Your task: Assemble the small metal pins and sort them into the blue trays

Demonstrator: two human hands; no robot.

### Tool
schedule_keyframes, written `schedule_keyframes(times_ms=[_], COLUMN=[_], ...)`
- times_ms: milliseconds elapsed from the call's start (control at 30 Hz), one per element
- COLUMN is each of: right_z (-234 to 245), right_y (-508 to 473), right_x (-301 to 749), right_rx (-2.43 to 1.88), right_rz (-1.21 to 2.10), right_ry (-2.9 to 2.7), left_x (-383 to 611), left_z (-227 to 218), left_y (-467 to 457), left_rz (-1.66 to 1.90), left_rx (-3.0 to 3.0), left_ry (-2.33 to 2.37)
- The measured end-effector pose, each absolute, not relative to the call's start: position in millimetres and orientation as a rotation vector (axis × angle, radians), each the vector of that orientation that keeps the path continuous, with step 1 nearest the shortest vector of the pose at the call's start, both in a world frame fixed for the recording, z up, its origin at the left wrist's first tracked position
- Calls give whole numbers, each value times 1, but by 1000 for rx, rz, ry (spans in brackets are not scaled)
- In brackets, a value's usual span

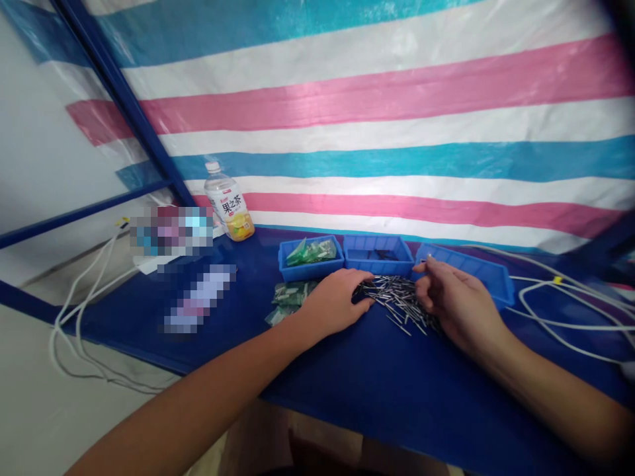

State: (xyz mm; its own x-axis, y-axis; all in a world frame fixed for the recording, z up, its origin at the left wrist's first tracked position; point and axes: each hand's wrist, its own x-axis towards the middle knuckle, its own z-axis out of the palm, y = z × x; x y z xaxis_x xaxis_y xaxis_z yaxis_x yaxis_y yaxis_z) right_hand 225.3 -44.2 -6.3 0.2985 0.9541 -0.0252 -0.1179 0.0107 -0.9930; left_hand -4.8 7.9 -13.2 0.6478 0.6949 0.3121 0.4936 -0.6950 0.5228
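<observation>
1. Loose metal pins [399,303] lie on the table [347,396], right at the left hand's [335,303] fingers [364,291], which look relaxed and empty.
2. Right hand [459,307] sits just past the pile, fingers [426,271] pinched narrow; can't tell if there's a pin.
3. Just beyond the fingers, three blue bins: left bin [312,274] has green packets [311,252], middle bin [378,266] dark bits [381,255], right bin [476,281] can't see inside.

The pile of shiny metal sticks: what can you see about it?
The pile of thin metal pins lies loose on the dark blue tabletop, crossing every which way. The pins look like straight, silvery steel rods, with a few stray ones at the edges. The fingers of the left hand touch its left side, and the right hand is at its right end. A blue plastic tray sits just behind it.
</observation>
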Motion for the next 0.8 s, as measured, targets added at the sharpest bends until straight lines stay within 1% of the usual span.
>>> schedule_keyframes(times_ms=[100, 167, 233, 300, 400, 800], right_z=[-6, -8, -10, -13, -15, -16], right_y=[-49, -53, -55, -56, -56, -57], right_x=[226, 224, 222, 221, 220, 221], right_rx=[-1395, -1432, -1371, -1297, -1292, -1382], right_rz=[869, 595, 368, 266, 265, 364], right_ry=[-1268, -1610, -1881, -2041, -2096, -2024], left_x=[-5, -5, -5, -5, -6, -10], left_z=[-15, -16, -16, -15, -14, -13], left_y=[10, 10, 11, 11, 12, 14], left_rz=[720, 729, 729, 728, 750, 872], left_rx=[2484, 2489, 2488, 2479, 2459, 2404], left_ry=[942, 941, 951, 970, 990, 1038])
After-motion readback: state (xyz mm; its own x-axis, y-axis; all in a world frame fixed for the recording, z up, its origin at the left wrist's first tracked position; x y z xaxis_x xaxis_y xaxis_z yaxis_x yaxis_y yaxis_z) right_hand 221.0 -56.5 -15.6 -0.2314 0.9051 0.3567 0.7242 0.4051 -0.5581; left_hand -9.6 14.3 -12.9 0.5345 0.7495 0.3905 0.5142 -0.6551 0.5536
